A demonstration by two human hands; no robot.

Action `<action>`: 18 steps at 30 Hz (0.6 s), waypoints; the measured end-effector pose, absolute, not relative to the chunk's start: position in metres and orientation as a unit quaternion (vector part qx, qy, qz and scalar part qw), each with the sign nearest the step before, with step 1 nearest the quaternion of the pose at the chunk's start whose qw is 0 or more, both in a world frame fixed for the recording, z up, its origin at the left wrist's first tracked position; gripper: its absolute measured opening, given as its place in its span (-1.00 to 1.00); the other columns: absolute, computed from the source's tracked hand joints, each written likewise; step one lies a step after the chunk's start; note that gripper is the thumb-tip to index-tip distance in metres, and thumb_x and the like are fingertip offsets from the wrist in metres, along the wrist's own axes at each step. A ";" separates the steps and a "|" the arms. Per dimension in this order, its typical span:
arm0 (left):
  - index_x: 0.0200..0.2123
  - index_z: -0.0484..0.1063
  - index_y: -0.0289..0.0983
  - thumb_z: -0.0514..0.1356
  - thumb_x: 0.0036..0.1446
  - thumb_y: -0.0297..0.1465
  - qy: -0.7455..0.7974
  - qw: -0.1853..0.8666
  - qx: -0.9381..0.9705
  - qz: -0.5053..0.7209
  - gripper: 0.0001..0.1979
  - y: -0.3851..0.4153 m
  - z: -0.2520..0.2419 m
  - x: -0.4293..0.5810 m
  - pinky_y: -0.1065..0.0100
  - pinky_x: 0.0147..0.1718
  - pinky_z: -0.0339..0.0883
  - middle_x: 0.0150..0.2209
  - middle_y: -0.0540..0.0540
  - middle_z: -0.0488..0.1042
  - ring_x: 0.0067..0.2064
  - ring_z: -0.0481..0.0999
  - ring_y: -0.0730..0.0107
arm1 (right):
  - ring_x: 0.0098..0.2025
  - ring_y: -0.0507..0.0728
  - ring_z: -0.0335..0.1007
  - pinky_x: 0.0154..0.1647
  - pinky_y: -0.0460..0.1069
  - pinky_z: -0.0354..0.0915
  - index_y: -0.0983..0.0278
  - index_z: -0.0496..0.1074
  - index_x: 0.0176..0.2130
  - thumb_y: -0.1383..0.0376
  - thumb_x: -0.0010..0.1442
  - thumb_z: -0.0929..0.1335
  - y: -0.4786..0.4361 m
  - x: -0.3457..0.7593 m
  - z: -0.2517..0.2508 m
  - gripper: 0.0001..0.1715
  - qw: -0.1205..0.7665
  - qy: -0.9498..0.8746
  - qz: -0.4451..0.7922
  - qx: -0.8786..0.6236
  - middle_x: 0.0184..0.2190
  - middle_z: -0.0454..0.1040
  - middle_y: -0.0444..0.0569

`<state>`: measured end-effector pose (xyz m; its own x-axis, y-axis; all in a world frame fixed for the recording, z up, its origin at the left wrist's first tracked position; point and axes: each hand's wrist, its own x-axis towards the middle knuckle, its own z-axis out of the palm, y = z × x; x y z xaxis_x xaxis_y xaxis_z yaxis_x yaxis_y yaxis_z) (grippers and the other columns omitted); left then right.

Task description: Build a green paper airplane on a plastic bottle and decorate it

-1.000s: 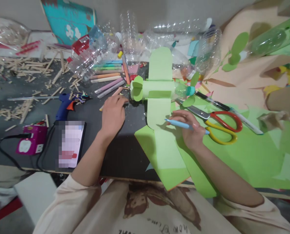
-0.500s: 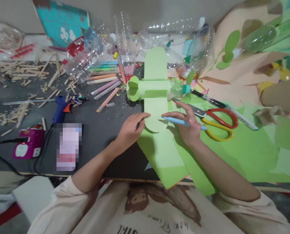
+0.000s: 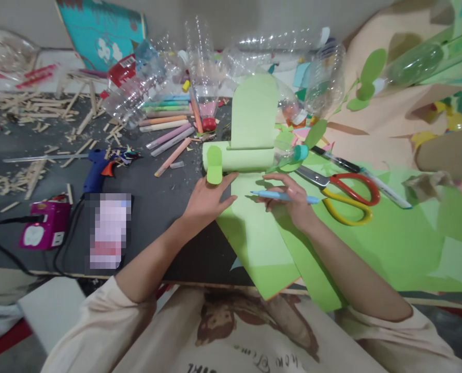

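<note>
Plane [image 3: 250,159] lies crosswise, just beyond left hand [image 3: 206,202] — nearer, loosely spread by the tail [image 3: 214,165], hold unclear — right hand [image 3: 296,206] curled round pen [image 3: 278,196].

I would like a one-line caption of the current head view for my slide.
Left hand at a green paper-wrapped bottle model, right hand holding a blue pen, scissors lying nearby.

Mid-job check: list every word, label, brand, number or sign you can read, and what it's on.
No word or number reads with certainty.
Magenta box: white apple-shaped sign; its small white label is unreadable.
Shirt: lettering, cut off and too distorted.
Smartphone: screen pixelated.
Red label among plastic bottles: barcode, too small.
Light-blue pen: no readable print.
</note>
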<state>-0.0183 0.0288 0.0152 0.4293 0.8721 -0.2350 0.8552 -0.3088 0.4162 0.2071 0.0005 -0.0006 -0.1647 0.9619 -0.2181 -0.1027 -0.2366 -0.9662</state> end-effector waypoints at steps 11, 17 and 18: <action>0.15 0.34 -0.21 0.10 0.27 -0.22 0.512 0.253 0.820 0.024 -0.58 0.031 0.011 -0.021 0.20 0.02 0.24 -0.09 -0.13 0.51 -0.10 0.48 0.19 | -0.54 0.06 0.43 -0.54 -0.02 0.33 0.22 0.52 -0.30 -0.07 0.01 0.46 0.008 0.202 0.002 -0.56 0.440 -0.428 0.641 -0.461 -0.50 0.54 -0.08; 0.07 0.38 -0.22 0.17 0.21 -0.20 0.525 0.257 0.811 0.027 -0.60 0.033 0.012 -0.020 0.26 -0.07 0.23 -0.24 -0.06 0.46 -0.17 0.45 0.23 | -0.50 0.04 0.37 -0.45 -0.03 0.29 0.25 0.52 -0.36 0.11 0.02 0.48 0.018 0.185 0.005 -0.73 0.369 -0.524 0.593 -0.487 -0.52 0.50 -0.11; 0.07 0.38 -0.22 0.17 0.21 -0.19 0.526 0.256 0.811 0.026 -0.59 0.033 0.012 -0.020 0.26 -0.08 0.22 -0.24 -0.06 0.45 -0.17 0.45 0.24 | -0.51 0.03 0.35 -0.46 -0.04 0.26 0.26 0.50 -0.37 0.12 0.01 0.48 0.019 0.183 0.004 -0.74 0.365 -0.532 0.585 -0.493 -0.53 0.49 -0.12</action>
<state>-0.0195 0.0329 0.0116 0.4452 0.8660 -0.2276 0.8398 -0.3156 0.4418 0.1829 0.0193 0.0042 -0.2487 0.9501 -0.1884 0.0977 -0.1689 -0.9808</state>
